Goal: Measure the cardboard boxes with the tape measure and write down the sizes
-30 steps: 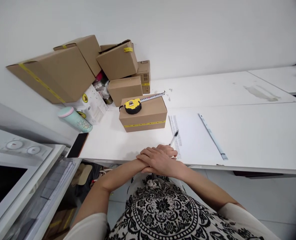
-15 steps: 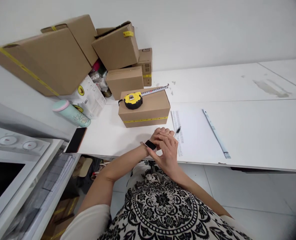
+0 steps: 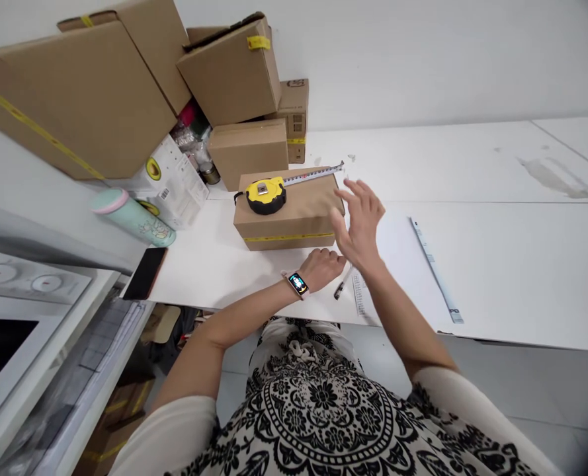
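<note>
My left hand [image 3: 322, 264] rests closed on the white table [image 3: 522, 264], and a pen [image 3: 342, 285] sticks out beside its fingers. A wristband with a lit screen [image 3: 298, 283] sits on that wrist. My right hand [image 3: 360, 221] is raised and open, fingers spread, just off the right end of a small cardboard box [image 3: 288, 218]. On top of the box lies a yellow tape measure [image 3: 265, 195] with its blade pulled out to the right. A printed sheet of paper [image 3: 397, 264] lies under my right forearm.
A long ruler [image 3: 435, 268] lies right of the sheet. Several cardboard boxes [image 3: 100, 86] are stacked at the back left, with a mint bottle [image 3: 132, 218] on its side and a dark phone [image 3: 145, 273] near the table corner. A white machine [image 3: 20, 311] stands at the left.
My hands were clasped at the table edge; then my right hand touched the wristband. Now it has lifted off and opened beside the box. The view has tilted closer to the boxes.
</note>
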`<state>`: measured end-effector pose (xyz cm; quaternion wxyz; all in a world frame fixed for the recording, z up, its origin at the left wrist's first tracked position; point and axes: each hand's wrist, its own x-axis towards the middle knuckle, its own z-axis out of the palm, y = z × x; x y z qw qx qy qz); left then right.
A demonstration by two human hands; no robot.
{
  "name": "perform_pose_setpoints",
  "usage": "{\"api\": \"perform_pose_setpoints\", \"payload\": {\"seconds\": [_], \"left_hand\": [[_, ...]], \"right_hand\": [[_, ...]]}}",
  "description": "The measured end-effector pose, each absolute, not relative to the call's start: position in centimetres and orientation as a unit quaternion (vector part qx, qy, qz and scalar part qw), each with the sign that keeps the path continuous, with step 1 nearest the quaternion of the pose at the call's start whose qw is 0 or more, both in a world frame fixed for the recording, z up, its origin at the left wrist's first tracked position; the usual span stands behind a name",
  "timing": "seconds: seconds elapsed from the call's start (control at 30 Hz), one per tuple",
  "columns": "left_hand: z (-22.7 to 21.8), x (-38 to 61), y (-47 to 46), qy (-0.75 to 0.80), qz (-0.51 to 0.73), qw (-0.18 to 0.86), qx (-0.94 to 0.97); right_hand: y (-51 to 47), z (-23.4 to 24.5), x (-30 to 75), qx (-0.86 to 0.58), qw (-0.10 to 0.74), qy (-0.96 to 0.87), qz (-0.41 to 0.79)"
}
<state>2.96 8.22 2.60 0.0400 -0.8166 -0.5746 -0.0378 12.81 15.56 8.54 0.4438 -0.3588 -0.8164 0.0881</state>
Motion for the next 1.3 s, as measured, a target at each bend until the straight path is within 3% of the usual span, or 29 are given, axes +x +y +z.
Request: {"api": "perform_pose_setpoints", "payload": {"seconds": [0.1,0.2,0.5,0.7,0.9,1.13,1.3], "left_hand": [[3.2,2.9,8.4,-0.579,-0.028,0.002,-0.815],[4.4,2.5,8.1,-0.592,-0.062,-0.008,-0.803],[10.4,-7.6,9.9,-0.743,-0.324,0.096,-0.577],[11.4,-11.8,10.3,-0.757,-0.419,-0.036,-0.500],[12.7,-13.4,9.2,-0.748,-0.463,-0.099,-0.466],[15.2,-15.3,9.8,-0.762,-0.492,-0.183,-0.379],[16.6,-15.3,9.8,-0.762,-0.474,-0.222,-0.383]], "right_hand": [[20.9,9.6,9.4,-0.342,0.375,-0.859,0.073],[23.8,9.1,6.5,-0.309,0.356,-0.879,0.074],[25.0,7.6,5.7,-0.348,0.350,-0.863,0.112],[24.5,8.9,6.5,-0.422,0.333,-0.829,0.153],[24.4,9.1,9.0,-0.400,0.403,-0.803,0.180],[25.7,7.8,9.5,-0.359,0.430,-0.738,0.376],[26.0,6.3,7.4,-0.389,0.459,-0.690,0.403]]}}
